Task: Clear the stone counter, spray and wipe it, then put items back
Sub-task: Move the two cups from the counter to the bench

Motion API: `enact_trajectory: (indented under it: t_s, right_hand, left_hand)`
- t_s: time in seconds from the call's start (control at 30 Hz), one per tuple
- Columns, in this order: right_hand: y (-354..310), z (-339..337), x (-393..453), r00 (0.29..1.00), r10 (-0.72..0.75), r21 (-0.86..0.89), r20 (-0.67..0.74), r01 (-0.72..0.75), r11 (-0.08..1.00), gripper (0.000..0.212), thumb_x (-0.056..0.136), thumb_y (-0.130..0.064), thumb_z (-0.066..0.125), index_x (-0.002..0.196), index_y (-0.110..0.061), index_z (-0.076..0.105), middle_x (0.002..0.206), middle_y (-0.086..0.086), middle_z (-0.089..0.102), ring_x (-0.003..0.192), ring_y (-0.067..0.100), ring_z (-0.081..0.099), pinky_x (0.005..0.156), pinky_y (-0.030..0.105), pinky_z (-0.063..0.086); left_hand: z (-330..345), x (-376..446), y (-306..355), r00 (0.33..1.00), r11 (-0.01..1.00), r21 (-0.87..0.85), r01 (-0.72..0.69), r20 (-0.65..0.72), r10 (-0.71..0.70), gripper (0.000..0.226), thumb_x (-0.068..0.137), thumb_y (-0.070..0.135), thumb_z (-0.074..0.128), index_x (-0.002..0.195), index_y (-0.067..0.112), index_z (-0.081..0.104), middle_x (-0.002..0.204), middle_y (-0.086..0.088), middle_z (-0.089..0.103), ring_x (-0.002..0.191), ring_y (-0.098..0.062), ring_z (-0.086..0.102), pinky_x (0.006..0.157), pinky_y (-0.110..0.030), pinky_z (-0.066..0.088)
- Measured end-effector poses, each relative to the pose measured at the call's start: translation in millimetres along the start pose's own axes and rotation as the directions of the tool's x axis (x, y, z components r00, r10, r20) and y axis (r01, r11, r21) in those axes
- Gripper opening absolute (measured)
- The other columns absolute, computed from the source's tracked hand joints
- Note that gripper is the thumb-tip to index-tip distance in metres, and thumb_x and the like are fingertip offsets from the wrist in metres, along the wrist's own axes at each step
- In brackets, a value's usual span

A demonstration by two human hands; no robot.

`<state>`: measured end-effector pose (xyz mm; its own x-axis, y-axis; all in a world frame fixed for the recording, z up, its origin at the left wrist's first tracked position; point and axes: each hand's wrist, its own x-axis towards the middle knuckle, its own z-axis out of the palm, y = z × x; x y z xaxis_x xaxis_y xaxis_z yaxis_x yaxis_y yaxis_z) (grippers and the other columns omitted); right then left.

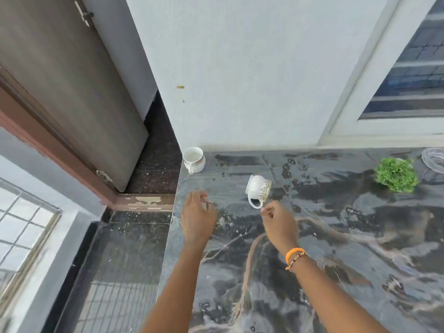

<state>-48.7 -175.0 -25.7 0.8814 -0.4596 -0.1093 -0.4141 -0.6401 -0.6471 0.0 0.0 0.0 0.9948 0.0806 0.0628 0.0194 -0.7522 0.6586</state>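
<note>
My right hand (pixel 276 218) pinches the tipped cup (pixel 258 192) by its handle, at twelve o'clock. My left hand (pixel 198 216) hovers loose-fingered, holding nothing, over the counter (pixel 336 236).

Both hands hover over the dark veined stone counter (pixel 336 236), the left hand (pixel 198 217) loosely curled and holding nothing near the counter's left edge. Just beyond the right hand (pixel 278 222), whose fingers are curled by the handle, a white cup (pixel 258 192) lies tipped on its side; whether they touch cannot be told. Beyond the left hand an upright cup (pixel 194 159) stands at the corner against the wall, and a green leafy clump (pixel 396 174) sits far right of the right hand.
</note>
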Motion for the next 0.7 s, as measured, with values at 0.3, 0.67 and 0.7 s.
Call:
enact_trajectory:
  t_s: [0.3, 0.67, 0.7]
  right_hand:
    - [-6, 31, 33, 0.955, 0.295, -0.015, 0.022, -0.295, 0.955, 0.025, 0.090, -0.033, 0.054, 0.072, -0.015, 0.053, 0.059, -0.001, 0.051, 0.062, 0.022, 0.051, 0.053, 0.027, 0.033]
    - [-18, 35, 40, 0.942, 0.334, 0.341, 0.018, -0.320, 0.884, 0.023, 0.083, -0.023, 0.060, 0.062, -0.015, 0.058, 0.057, 0.000, 0.055, 0.055, 0.016, 0.048, 0.050, 0.026, 0.034]
    - [-21, 34, 40, 0.944, 0.328, 0.442, 0.046, -0.313, 0.840, 0.027, 0.084, -0.020, 0.059, 0.058, -0.014, 0.056, 0.056, 0.001, 0.054, 0.054, 0.015, 0.046, 0.050, 0.026, 0.035]
  left_hand:
    - [21, 84, -19, 0.908, 0.742, -0.528, 0.414, 0.180, -0.378, 0.057, 0.089, 0.006, 0.047, 0.142, 0.015, 0.029, 0.070, 0.003, 0.044, 0.059, -0.008, 0.043, 0.051, -0.015, 0.043]
    - [32, 112, -33, 0.940, 0.878, -0.363, 0.311, 0.252, -0.229, 0.029, 0.095, 0.030, 0.046, 0.079, 0.007, 0.053, 0.068, -0.004, 0.047, 0.069, -0.020, 0.044, 0.070, -0.036, 0.042]
    - [33, 107, -31, 0.938, 0.863, -0.395, 0.314, 0.271, -0.217, 0.032, 0.095, 0.030, 0.046, 0.072, 0.008, 0.048, 0.061, -0.001, 0.041, 0.063, -0.020, 0.040, 0.064, -0.034, 0.039]
